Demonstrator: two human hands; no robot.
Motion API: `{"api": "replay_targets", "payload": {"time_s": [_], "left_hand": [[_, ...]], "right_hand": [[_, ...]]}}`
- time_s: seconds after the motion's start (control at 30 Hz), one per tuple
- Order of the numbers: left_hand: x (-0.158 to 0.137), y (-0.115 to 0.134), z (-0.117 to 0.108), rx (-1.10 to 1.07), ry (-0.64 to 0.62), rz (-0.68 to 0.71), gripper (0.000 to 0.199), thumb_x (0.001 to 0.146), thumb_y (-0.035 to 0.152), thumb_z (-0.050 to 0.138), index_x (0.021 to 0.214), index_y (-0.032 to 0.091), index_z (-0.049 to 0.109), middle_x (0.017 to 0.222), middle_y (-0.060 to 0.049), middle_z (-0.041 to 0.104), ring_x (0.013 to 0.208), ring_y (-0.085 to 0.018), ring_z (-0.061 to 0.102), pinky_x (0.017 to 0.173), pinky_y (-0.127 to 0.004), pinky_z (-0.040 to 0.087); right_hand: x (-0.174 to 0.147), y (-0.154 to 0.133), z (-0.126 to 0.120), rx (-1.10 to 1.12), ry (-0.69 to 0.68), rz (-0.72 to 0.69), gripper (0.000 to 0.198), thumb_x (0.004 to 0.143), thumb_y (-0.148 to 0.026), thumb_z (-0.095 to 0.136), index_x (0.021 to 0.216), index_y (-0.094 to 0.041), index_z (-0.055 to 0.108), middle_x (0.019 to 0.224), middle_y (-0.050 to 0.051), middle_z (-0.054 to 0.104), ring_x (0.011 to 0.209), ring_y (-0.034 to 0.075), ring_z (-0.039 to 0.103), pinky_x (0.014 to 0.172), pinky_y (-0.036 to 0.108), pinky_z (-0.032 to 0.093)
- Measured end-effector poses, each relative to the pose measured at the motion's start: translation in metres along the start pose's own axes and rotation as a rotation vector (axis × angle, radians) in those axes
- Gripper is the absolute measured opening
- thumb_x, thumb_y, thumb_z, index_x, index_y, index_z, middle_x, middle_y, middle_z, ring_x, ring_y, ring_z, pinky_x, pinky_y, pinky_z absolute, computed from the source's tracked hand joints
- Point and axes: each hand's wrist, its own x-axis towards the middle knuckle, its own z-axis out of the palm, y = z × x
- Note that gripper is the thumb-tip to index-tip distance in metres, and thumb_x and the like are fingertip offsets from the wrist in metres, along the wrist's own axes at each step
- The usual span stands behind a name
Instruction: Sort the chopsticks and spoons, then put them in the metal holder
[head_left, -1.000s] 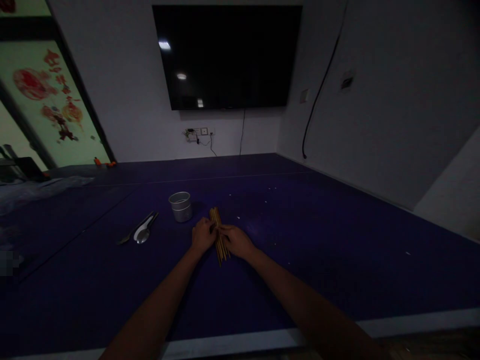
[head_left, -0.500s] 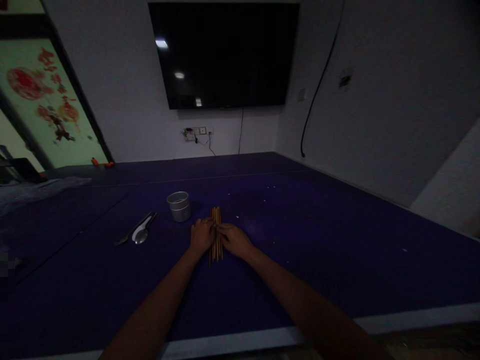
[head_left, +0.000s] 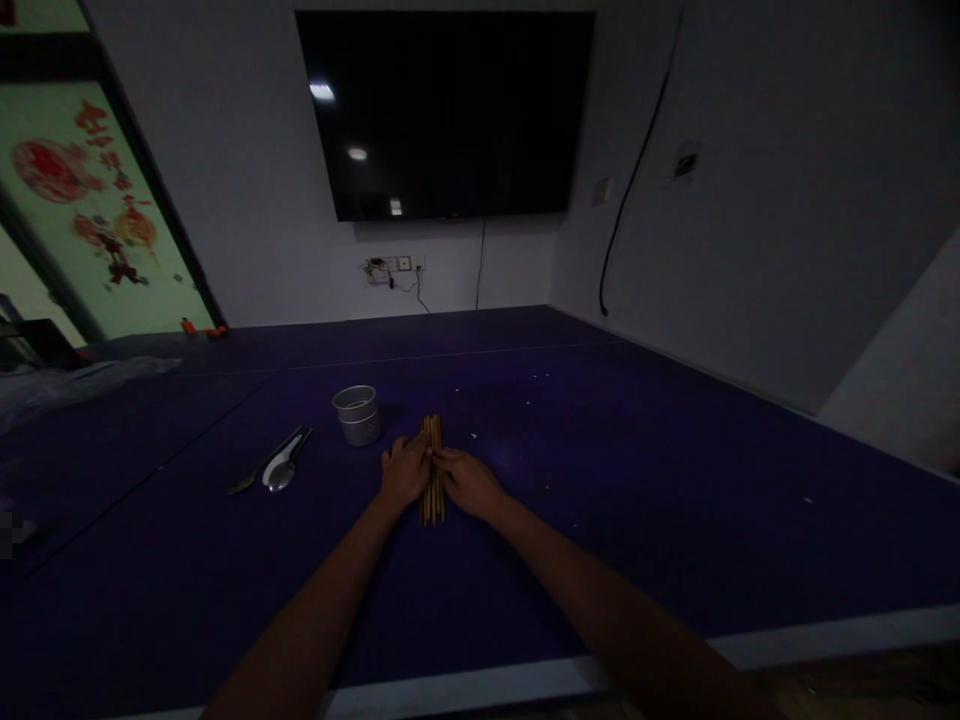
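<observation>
A bundle of wooden chopsticks [head_left: 433, 502] lies on the purple surface, pointing away from me. My left hand [head_left: 406, 470] presses against the bundle's left side, its fingers closed over the upper part. From the right, my right hand [head_left: 466, 480] grips the same bundle, thumb and fingers meeting near the left fingertips. The sticks' middle is partly hidden by my fingers. Just beyond my left hand stands a silver metal cup [head_left: 358, 415], upright. Farther left lie a fork [head_left: 262, 462], a white spoon [head_left: 279, 460] and a metal spoon [head_left: 283, 474], close together.
The purple surface [head_left: 675, 480] has a pale front edge [head_left: 465, 687] and several small white specks. Clear plastic sheeting [head_left: 82, 385] lies at the far left. A black cable [head_left: 626, 210] hangs down the right wall, and a television [head_left: 450, 115] is on the back wall.
The near ends of the chopsticks now lie more even; one at the left that stuck out toward me has drawn in. Both hands have stayed almost in place.
</observation>
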Motion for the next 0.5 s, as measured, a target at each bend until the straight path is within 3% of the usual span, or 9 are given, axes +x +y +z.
{"api": "replay_targets", "payload": {"time_s": [0.23,0.5], "left_hand": [[-0.0016,0.0016,-0.0052,0.045,0.027,-0.033,0.036,0.088,0.032,0.036,0.113,0.026,0.061,0.124,-0.005,0.057,0.113,-0.025,0.044,0.092,-0.043,0.034],[-0.0037,0.0035,-0.0071,0.17,0.008,-0.022,0.036,0.087,0.033,0.036,0.112,0.025,0.062,0.103,-0.008,0.062,0.104,-0.025,0.05,0.083,-0.037,0.039]], "right_hand": [[-0.0001,0.0017,0.0015,-0.046,0.016,-0.024,0.038,0.087,-0.012,0.038,0.119,-0.014,0.057,0.126,0.011,0.056,0.121,0.02,0.047,0.105,0.039,0.033],[-0.0015,0.0033,0.0024,-0.096,-0.013,0.047,0.041,0.091,-0.02,0.035,0.128,-0.015,0.051,0.134,0.011,0.049,0.13,0.023,0.036,0.107,0.043,0.03]]}}
